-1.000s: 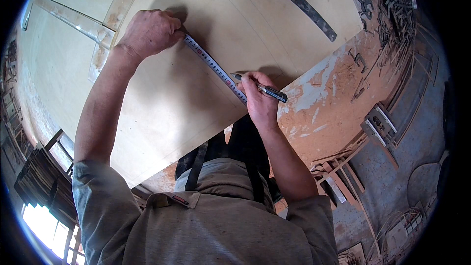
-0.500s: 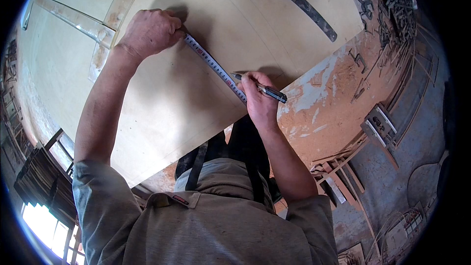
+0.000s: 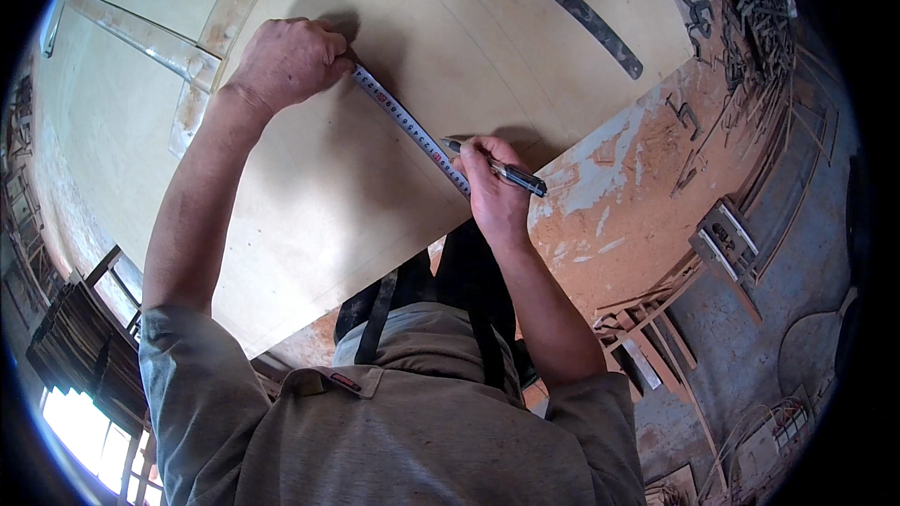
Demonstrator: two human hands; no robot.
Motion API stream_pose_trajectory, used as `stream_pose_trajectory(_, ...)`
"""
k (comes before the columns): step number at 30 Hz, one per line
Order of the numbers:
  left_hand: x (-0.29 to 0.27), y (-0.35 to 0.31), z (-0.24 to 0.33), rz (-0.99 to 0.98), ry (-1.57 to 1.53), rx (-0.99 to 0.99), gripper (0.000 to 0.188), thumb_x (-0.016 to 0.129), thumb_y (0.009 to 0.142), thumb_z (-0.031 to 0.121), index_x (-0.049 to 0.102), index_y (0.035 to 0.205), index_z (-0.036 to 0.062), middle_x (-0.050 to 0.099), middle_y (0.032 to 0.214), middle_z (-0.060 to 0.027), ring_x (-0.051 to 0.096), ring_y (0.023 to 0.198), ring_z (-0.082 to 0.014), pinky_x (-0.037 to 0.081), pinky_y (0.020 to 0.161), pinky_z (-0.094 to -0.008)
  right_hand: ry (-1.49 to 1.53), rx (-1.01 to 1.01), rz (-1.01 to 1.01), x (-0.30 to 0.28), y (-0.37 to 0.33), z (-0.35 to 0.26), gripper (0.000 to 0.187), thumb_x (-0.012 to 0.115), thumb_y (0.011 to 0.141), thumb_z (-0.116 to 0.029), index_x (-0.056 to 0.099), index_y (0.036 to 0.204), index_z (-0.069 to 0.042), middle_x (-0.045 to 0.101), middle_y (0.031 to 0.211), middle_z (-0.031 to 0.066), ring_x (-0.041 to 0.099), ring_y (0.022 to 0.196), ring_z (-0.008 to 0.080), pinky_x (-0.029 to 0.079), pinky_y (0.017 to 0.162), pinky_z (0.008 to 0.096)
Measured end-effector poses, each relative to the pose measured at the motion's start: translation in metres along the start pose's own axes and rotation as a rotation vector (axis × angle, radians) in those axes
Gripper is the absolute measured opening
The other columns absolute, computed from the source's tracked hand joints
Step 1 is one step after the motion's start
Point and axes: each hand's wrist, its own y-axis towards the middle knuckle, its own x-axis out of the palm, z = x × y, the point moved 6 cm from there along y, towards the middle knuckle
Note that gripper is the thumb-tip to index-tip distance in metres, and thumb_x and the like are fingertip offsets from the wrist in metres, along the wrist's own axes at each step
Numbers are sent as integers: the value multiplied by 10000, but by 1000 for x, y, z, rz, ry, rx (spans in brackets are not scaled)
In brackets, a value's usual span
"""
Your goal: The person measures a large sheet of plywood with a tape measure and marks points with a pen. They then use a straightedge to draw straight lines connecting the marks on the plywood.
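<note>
Across a large pale board [image 3: 281, 253], a white tape measure blade [image 3: 403, 117] is stretched between my hands. My left hand [image 3: 292, 61] is closed at its far end, fingers curled down on the board; its fingertips are partly hidden. My right hand [image 3: 497, 183] pinches a dark pen [image 3: 518, 178] with its tip by the tape's edge. The tape's near end runs in under this hand, and how it is gripped there cannot be seen. Faint pencil lines [image 3: 497, 28] mark the board. The tape's case does not show.
A clear T-shaped square [image 3: 155, 42] lies on the board at the far left, a dark curved strip [image 3: 572, 9] at the far right. The board rests on a worn, dusty table [image 3: 609, 234]. Metal clamps [image 3: 694, 5] lie at its right; wood offcuts [image 3: 647, 342] are lower right.
Very little differs: the pen in my right hand has tilted or shifted very slightly. The left hand, tape and board have stayed in place.
</note>
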Motion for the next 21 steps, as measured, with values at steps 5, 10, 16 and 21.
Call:
stream_pose_trajectory(5,-6,1,4,-50,15,-35,219,607,940,357,715,914,169,712,878,-41,694,854,-260,579,753,-414,-16,-11,-8,1,0,-2,292,659,953,-249,676,1048,27,702,893,84,651,832,144,530,757,313)
stream_pose_trajectory(10,-3,2,5,-99,-2,-75,262,604,943,375,713,903,140,712,872,-54,696,860,-272,579,752,-421,-80,-24,14,0,-2,-4,306,650,956,-262,675,1053,27,708,899,104,668,847,173,534,773,334)
stream_pose_trajectory(16,-13,1,9,-121,-30,-118,289,622,936,400,758,932,146,734,872,-63,711,837,-267,573,749,-415,-70,-57,38,-1,-5,-5,286,659,954,-249,676,1040,23,716,889,107,675,829,176,539,768,342)
stream_pose_trajectory(21,-5,4,7,-127,-61,-152,341,600,932,461,781,914,172,735,850,-77,714,821,-274,572,745,-412,-28,-160,21,0,-6,-3,237,665,952,-208,675,1015,20,718,890,108,673,818,170,539,760,332)
